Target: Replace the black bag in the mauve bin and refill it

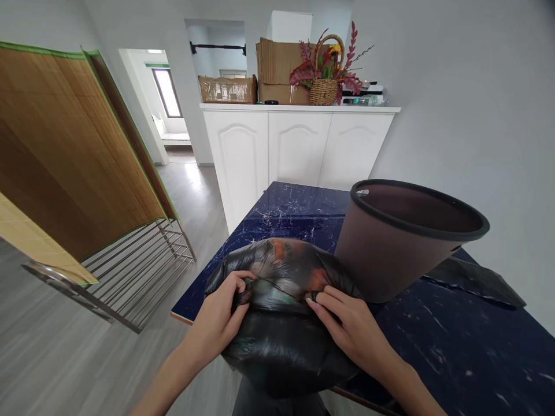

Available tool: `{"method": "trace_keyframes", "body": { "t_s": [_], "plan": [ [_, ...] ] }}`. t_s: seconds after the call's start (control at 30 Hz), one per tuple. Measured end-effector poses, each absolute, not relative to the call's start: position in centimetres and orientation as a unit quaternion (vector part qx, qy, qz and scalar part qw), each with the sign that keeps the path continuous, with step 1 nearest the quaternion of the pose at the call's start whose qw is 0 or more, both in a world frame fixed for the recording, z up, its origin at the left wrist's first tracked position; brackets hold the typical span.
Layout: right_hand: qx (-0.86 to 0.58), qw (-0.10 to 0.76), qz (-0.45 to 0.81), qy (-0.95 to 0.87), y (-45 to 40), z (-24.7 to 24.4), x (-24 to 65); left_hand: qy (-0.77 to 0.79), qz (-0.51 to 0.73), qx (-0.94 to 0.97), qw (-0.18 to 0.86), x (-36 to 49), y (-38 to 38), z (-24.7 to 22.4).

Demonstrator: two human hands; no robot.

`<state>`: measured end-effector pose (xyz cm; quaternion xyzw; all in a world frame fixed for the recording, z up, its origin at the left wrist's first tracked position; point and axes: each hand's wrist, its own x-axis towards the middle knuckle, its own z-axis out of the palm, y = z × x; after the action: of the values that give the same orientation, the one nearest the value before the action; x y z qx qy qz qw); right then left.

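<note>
**Black plastic bag (286, 358) gripped in both hands at the near edge of the counter (459, 341)**

Writing: through the thin upper film, orange, green and pale patches are seen; any lettering on them is too blurred to be read. On the cabinet (295, 144) at the back, print on the taped carton (228, 89) and the taller cardboard box (277, 63) cannot be made out at this range.

Position and axis: the bag is laid across the near edge of the dark blue, pale-veined counter, its far part resting on the top, its near part bulging out past the edge, above dark-clothed legs. A rounded, full shape is presented; a clear long axis cannot be told. The gathered plastic is turned up, toward the wearer, and a thin fold is drawn crosswise, left to right, between the two grips.

Hands: a bunch of film is pinched by the left hand (225, 303), fingers curled, thumb beneath. A second bunch is held by the right hand (344, 318), fingers bent, on the bin's side.

Surroundings: a brown bin (399, 248) with a black rim is stood just right of the bag, mouth up; whether the two touch cannot be told. Flat black plastic (477, 281) is laid to the right of it. The cabinet top is also shared by a flower basket (324, 92). At left, a metal rack (143, 266) is draped with a green-edged mat (65, 144).
</note>
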<state>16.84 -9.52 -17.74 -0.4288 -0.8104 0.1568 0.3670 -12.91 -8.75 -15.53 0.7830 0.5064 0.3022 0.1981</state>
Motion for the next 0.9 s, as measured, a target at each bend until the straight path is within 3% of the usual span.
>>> {"method": "trace_keyframes", "body": {
  "t_s": [0.17,0.4,0.53,0.67,0.9],
  "plan": [
    [-0.506,0.349,0.335,-0.715,-10.6,-17.4,17.2,0.520,0.356,0.746,0.218,-12.2,-9.1,-14.0],
    [-0.451,0.521,0.483,-0.541,-12.9,-13.5,16.0,0.478,0.476,0.680,0.287,-10.9,-12.2,-9.8],
    [-0.424,0.505,0.551,-0.511,-12.2,-11.2,15.1,0.457,0.436,0.719,0.290,-10.0,-13.5,-7.7],
    [-0.416,0.488,0.555,-0.529,-11.4,-10.5,14.3,0.458,0.374,0.774,0.227,-9.1,-13.4,-6.3],
    [-0.310,0.530,0.528,-0.587,-11.2,-10.3,13.7,0.459,0.360,0.768,0.266,-8.4,-13.2,-5.2]
  ]
}}
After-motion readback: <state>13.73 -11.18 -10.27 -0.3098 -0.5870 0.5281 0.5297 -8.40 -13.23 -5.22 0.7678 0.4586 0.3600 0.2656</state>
